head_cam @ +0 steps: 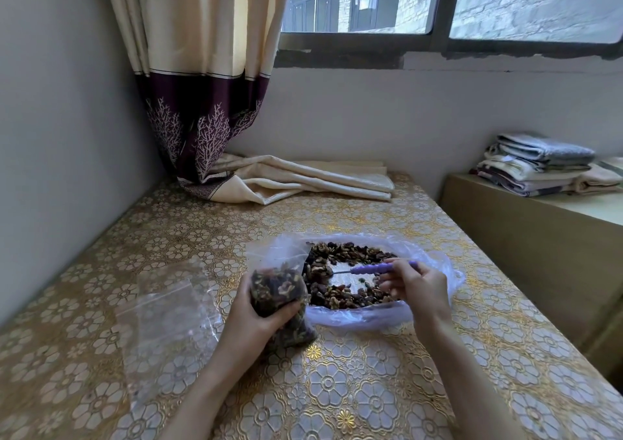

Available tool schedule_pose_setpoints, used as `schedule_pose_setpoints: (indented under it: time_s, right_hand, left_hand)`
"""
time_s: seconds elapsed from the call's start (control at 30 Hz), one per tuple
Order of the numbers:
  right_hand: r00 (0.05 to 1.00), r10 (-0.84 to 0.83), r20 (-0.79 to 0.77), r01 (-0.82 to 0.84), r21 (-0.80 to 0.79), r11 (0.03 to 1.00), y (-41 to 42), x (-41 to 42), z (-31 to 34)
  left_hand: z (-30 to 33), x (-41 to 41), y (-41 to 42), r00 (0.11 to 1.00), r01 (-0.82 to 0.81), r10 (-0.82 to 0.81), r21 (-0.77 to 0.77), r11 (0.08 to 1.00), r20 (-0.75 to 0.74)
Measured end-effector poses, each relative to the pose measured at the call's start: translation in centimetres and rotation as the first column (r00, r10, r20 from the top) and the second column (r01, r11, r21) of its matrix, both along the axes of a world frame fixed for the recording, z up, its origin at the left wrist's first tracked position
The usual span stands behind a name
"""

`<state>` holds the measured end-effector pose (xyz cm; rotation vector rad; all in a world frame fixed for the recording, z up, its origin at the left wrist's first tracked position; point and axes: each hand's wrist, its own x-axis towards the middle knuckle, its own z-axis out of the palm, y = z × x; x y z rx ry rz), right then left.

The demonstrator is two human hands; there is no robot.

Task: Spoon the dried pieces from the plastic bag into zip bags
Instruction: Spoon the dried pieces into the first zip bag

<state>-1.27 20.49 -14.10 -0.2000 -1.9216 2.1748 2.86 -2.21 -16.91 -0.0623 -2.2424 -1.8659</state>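
Mid-scoop at frame centre: the left hand (259, 308) grips a nearly full zip bag (278, 296), the right hand (413, 288) pinches the spoon (367, 268) over the plastic bag (431, 271); next, probably load and tip in.

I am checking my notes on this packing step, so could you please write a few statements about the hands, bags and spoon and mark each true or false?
1. The left hand grips a filled clear zip bag. True.
2. The right hand holds a red-handled spoon. False: the purple-handled spoon.
3. The large plastic bag of dried pieces lies open on the floral tablecloth. True.
4. The empty zip bags lie right of it. False: left.
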Motion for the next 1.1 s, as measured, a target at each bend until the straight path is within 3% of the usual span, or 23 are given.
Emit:
schedule_pose_setpoints:
  time_s: [0.33,0.6,0.97,1.1]
  right_hand:
    - [0.984,-0.074,-0.160,0.065,-0.063,0.996,0.8,0.6,1.0]
    - [0.948,-0.018,-0.317,-0.028,-0.141,0.990,0.3,1.7,3.1]
    - [0.858,0.283,-0.428,-0.246,0.139,0.959,-1.3,3.4,4.1]
    - [0.835,0.329,-0.441,-0.291,0.153,0.944,-1.2,3.4,4.0]
  left_hand:
    - [0.2,0.1,0.0,0.999,0.039,-0.038,-0.019,0.999,0.020]
    - [0.3,-0.2,-0.2,0.991,0.101,-0.098,-0.028,0.994,0.089]
    - [0.4,0.0,-0.2,0.993,0.091,-0.087,-0.049,0.995,0.079]
    - [0.4,0.0,-0.1,0.995,0.085,-0.083,-0.030,0.996,0.050]
